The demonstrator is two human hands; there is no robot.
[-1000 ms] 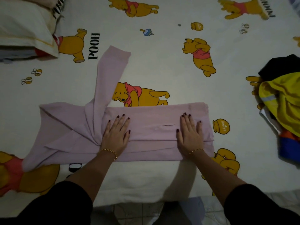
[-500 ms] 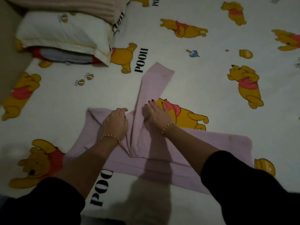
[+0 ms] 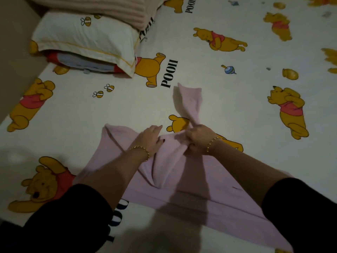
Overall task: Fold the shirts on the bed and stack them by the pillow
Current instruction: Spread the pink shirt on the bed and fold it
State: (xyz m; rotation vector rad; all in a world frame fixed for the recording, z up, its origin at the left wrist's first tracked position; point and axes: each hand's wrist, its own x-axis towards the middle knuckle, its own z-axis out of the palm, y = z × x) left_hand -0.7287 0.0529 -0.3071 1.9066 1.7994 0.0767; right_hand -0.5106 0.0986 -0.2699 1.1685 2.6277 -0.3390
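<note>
A white pillow with yellow piping (image 3: 87, 37) lies at the upper left of the bear-printed bed sheet (image 3: 127, 106), well apart from the pale pink long-sleeved shirt (image 3: 169, 172) spread near the bed's front edge. The left hand (image 3: 149, 139) rests on the shirt with fingers straight. Just right of it, the right hand (image 3: 198, 139) grips the bunched sleeve (image 3: 191, 101) in curled fingers.

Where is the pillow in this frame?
In the head view the pillow lies upper left on the bed, a ribbed blanket at its far edge, beyond and left of the pink shirt.
</note>
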